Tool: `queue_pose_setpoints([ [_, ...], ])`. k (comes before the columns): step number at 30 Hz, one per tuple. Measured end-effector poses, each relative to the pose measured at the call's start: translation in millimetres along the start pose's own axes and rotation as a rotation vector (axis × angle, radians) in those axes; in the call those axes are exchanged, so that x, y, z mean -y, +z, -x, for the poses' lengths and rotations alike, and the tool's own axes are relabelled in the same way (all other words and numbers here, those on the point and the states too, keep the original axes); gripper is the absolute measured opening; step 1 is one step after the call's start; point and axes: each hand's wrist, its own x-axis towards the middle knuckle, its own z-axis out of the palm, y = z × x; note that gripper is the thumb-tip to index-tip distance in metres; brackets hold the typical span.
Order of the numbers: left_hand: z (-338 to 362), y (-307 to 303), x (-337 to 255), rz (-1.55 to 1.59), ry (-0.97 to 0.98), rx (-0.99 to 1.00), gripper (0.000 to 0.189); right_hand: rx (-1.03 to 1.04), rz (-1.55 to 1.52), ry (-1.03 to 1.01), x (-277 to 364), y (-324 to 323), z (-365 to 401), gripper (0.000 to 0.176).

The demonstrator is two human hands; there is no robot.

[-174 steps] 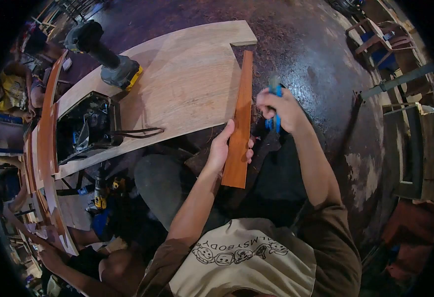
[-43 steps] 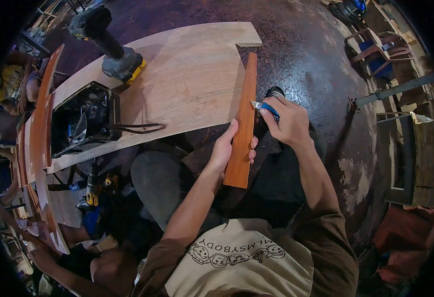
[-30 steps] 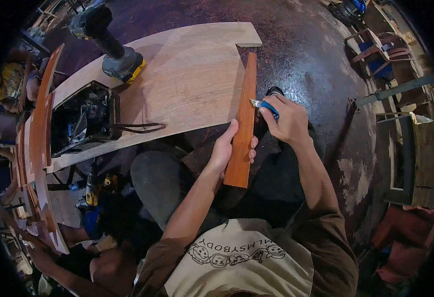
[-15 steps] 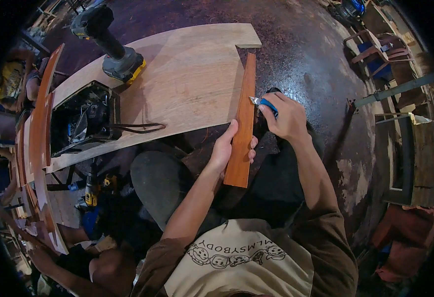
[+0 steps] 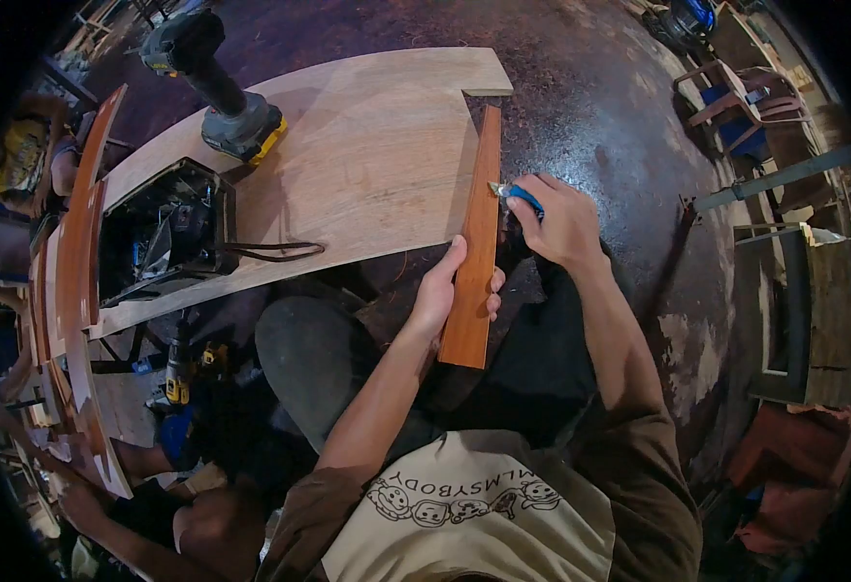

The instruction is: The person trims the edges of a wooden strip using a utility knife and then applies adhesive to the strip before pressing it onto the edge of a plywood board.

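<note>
A long, tapering reddish-brown wood strip (image 5: 474, 281) stands lengthwise in front of me, its narrow end pointing away. My left hand (image 5: 442, 283) is wrapped around its lower part, thumb on the near side and fingertips showing at the right edge. In my right hand (image 5: 563, 223) is a blue utility knife (image 5: 523, 198), gripped close to its blade. The metal tip touches or nearly touches the strip's right edge, above the middle. Left of the strip lies a pale plywood panel (image 5: 367, 145).
On the panel stand a cordless drill (image 5: 217, 92) and an open black box (image 5: 168, 233) with a strap. Another yellow drill (image 5: 178, 378) is below the panel. A co-worker's arm (image 5: 105, 524) shows at lower left. At right are a metal bar (image 5: 775, 177) and wooden frames (image 5: 785, 301).
My right hand has shifted slightly, and the knife's tip sits a little higher along the strip's edge. My left hand and the strip are almost unmoved.
</note>
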Motion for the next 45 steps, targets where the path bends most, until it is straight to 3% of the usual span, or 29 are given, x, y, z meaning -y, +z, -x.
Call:
queue_pose_setpoints([
  [20, 5.2, 9.5, -3.5, -0.021, 0.006, -0.066, 0.050, 0.017, 0.019, 0.020, -9.4, 5.7, -9.3, 0.015],
  [45, 1.1, 3.1, -1.0, -0.005, 0.012, -0.011, 0.050, 0.089, 0.033, 0.061, -27.1, 10.7, -29.5, 0.018],
])
